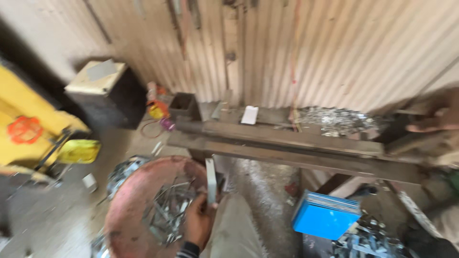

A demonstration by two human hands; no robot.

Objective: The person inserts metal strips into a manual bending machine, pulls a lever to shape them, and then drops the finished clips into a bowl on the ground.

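While beside the red basin [125,210]: bench [296,148], blue box [324,219].

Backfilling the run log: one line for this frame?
left hand: holds flat metal strip upright | under it: round reddish pan of metal pieces | right hand: blurred, at bench end

blue flat box [324,220] — floor right | white card [249,115] — bench

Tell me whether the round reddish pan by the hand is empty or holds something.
Not empty. The reddish pan holds a loose pile of thin metal pieces. The left hand, at its rim, grips an upright flat metal strip.
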